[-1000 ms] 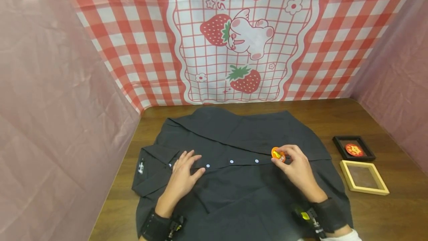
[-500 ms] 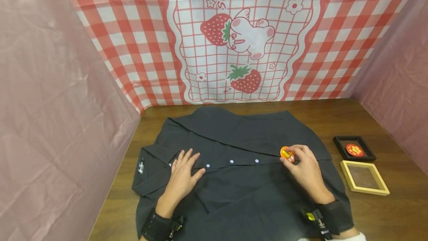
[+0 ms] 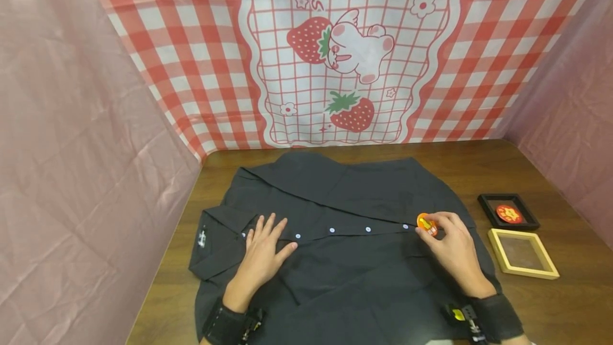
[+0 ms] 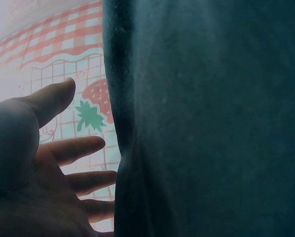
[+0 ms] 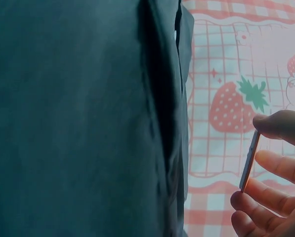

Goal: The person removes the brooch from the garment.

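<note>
A dark button-up shirt (image 3: pixel 345 270) lies spread on the wooden table, its collar to the left and a row of pale buttons across its middle. My left hand (image 3: pixel 262 252) rests near the collar with fingers spread and straight, holding nothing. In the left wrist view the left hand (image 4: pixel 53 168) shows spread fingers beside the dark cloth. My right hand (image 3: pixel 452 241) pinches a round orange badge (image 3: pixel 425 224) between thumb and fingers, over the shirt's hem end. The right wrist view shows this badge (image 5: pixel 250 160) edge-on and thin, apart from the cloth.
On the right of the table (image 3: pixel 565 302) are a black square frame (image 3: pixel 487 212) with a round red badge (image 3: pixel 509 214) in it and a pale yellow square frame (image 3: pixel 523 271). A checked strawberry cloth (image 3: pixel 354 57) hangs behind. Pink cloth (image 3: pixel 72 148) hangs at both sides.
My right hand has moved to the right along the button row with the orange badge, uncovering another button. My left hand has stayed in nearly the same place.
</note>
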### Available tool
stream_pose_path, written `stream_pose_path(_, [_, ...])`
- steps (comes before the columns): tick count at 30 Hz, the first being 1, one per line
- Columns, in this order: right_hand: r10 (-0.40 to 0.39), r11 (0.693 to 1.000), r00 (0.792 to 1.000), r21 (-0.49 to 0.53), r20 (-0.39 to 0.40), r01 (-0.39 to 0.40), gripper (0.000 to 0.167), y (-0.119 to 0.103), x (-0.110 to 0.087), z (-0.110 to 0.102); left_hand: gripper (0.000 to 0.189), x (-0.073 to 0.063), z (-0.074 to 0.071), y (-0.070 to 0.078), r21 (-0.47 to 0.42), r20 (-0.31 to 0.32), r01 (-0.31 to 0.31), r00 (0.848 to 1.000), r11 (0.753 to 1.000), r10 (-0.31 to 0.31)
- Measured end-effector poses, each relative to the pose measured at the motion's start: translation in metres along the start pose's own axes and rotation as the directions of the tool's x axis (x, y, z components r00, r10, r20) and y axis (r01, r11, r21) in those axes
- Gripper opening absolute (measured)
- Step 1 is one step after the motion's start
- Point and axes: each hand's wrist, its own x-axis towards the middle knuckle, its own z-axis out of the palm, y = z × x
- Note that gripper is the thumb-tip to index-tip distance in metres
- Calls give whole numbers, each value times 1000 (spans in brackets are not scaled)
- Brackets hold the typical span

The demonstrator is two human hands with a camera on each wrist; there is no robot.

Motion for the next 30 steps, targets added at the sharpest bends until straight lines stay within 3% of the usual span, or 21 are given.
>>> stream_pose_path(16, [54,998,998,-12,-37,-55,35,26,2,-21,63,0,0,-2,-41,40,13,999,999,-11])
stream_pose_path(23, [133,989,991,-59,-22,-134,34,38,1,-36,63,0,0,-5,-41,99,32,995,999,-28])
stream_pose_path(30, [157,983,987,-96,-21,-158,34,53,-2,-45,63,-1,2,-8,-31,162,51,986,998,-45])
